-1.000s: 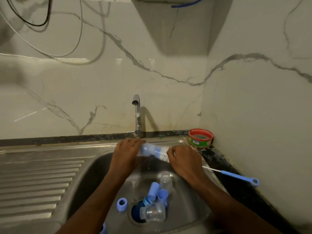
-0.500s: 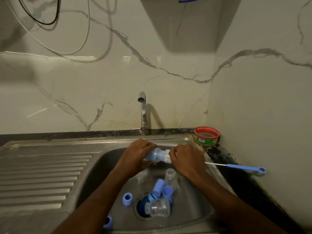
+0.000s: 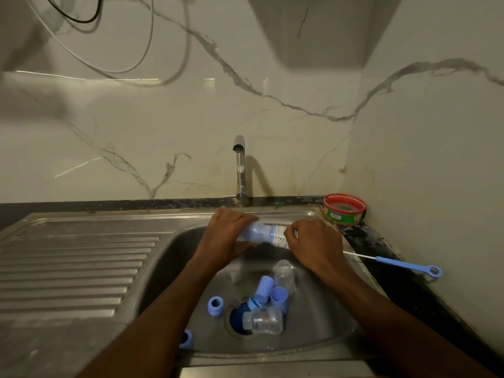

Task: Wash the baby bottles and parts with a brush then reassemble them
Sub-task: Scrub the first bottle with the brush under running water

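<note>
Brush [image 3: 279,236] drawn out some; left hand [image 3: 226,236] grips one bottle [image 3: 256,232], right hand [image 3: 313,241] seemingly its handle.

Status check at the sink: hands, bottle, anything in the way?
Left hand grips bottle; right hand holds brush, bristles at bottle mouth. Loose parts lie in sink. Nothing blocking.

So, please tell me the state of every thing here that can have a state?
Tap: running, thin stream.
Held bottle: sideways, brush inside.
Brush: bristles partly out.
Left hand: grips the bottle.
Right hand: grips the brush.
Bottle over drain: lying, uncapped.
Red tub: open.
</note>
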A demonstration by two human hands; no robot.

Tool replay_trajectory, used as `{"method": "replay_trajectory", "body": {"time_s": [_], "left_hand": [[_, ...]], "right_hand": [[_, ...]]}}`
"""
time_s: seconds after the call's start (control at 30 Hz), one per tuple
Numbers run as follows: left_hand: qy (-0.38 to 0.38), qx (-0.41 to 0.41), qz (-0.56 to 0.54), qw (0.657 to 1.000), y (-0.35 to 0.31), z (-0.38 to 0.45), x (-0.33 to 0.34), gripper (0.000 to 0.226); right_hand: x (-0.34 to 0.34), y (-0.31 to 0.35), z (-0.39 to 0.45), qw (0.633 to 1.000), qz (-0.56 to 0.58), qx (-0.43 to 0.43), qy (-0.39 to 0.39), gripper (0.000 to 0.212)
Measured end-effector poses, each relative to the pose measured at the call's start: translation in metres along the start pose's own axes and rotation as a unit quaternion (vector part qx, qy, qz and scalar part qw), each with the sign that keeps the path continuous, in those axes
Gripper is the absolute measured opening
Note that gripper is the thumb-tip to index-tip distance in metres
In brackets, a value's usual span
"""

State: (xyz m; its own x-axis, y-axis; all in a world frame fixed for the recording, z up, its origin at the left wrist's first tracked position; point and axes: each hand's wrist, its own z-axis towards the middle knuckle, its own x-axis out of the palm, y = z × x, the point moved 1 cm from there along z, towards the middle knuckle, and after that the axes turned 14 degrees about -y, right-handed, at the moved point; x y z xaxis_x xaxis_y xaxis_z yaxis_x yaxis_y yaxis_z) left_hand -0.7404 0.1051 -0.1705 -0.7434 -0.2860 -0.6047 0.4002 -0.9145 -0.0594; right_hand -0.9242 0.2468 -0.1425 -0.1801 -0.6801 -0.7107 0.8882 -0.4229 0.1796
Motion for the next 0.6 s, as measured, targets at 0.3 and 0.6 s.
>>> {"method": "replay_trajectory", "body": {"time_s": [0.3, 0.6], "left_hand": [[0.044, 0.003, -0.035, 0.998, -0.006, 0.000, -0.001, 0.059], [0.033, 0.023, -0.075, 0.996, -0.013, 0.001, -0.004, 0.057]], "right_hand": [[-0.004, 0.005, -0.002, 1.000, -0.012, -0.020, 0.008, 0.037], [-0.003, 0.005, -0.004, 1.000, 0.010, -0.011, 0.015, 0.032]]}}
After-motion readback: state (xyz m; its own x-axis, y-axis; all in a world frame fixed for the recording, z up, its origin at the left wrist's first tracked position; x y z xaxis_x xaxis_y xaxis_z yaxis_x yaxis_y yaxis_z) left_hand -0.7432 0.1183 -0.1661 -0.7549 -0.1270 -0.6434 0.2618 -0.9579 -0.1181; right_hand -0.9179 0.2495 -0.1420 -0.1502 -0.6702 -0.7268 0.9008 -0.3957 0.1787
